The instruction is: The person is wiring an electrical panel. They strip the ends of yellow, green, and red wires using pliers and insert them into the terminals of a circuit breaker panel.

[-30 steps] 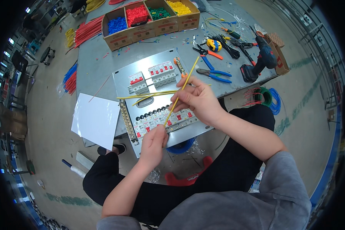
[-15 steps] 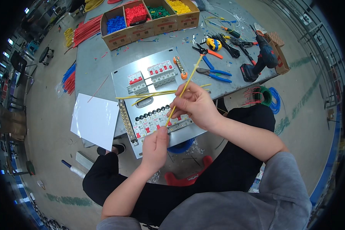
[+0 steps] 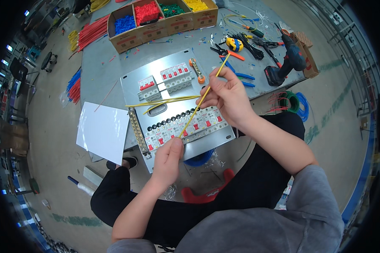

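A yellow wire (image 3: 194, 113) runs slantwise between my two hands, above a metal mounting plate (image 3: 133, 86). My left hand (image 3: 168, 159) pinches its lower end near the plate's front edge. Higher up, my right hand (image 3: 227, 93) grips the same wire between thumb and fingers, and its tip sticks out past them. Several more yellow wires (image 3: 164, 101) lie across the plate, their right ends hidden behind my right hand. Circuit breakers with red switches (image 3: 173, 76) sit in the plate's upper part. Along its lower part runs a row of breakers (image 3: 196, 126), beside a brass terminal bar (image 3: 137, 130).
Cardboard boxes (image 3: 169, 25) of coloured caps stand at the table's back. A cordless drill (image 3: 286, 63), blue-handled pliers (image 3: 245, 76), black cable ties (image 3: 252, 46) and a yellow tape measure (image 3: 234, 44) lie at the right. A white sheet (image 3: 103, 130) overhangs the left edge.
My right hand has moved right and slid up along the yellow wire, nearer its upper tip. My left hand still pinches the lower end, shifted slightly left.
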Tool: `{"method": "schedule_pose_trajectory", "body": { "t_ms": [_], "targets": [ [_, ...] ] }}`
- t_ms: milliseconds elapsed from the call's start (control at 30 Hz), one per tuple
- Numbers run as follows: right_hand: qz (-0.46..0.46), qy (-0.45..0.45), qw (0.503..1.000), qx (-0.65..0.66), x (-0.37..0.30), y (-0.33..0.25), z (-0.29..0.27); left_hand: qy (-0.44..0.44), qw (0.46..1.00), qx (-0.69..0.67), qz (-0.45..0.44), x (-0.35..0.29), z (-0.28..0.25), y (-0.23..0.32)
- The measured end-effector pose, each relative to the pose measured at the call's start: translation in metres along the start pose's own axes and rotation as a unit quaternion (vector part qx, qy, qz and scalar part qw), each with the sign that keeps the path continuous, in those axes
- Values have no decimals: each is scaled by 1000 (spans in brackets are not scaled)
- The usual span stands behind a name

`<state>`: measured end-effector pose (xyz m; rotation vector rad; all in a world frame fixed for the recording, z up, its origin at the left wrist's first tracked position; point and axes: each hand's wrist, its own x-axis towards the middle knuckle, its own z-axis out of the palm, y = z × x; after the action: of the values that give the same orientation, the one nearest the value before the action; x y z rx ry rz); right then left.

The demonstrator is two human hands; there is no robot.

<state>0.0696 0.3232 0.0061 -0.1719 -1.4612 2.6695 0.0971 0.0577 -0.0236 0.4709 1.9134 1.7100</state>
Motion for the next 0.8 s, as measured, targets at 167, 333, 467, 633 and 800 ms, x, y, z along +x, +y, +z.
{"method": "schedule_pose_trajectory", "body": {
  "t_ms": [167, 333, 467, 633, 800],
  "targets": [
    [23, 1, 1000, 6, -3, -3, 2, 24, 999, 20, 37, 3, 2, 4],
    [49, 2, 999, 0, -8, 5, 6, 12, 1000, 12, 14, 0, 9, 6],
    [120, -35, 990, -72, -20, 16, 20, 19, 1000, 7, 8, 0, 11, 1],
    [163, -83, 982, -49, -39, 36, 26, 26, 999, 20, -5, 3, 12, 2],
    [145, -68, 984, -74, -42, 48, 24, 35, 997, 68, -21, 8, 15, 8]
  ]
}}
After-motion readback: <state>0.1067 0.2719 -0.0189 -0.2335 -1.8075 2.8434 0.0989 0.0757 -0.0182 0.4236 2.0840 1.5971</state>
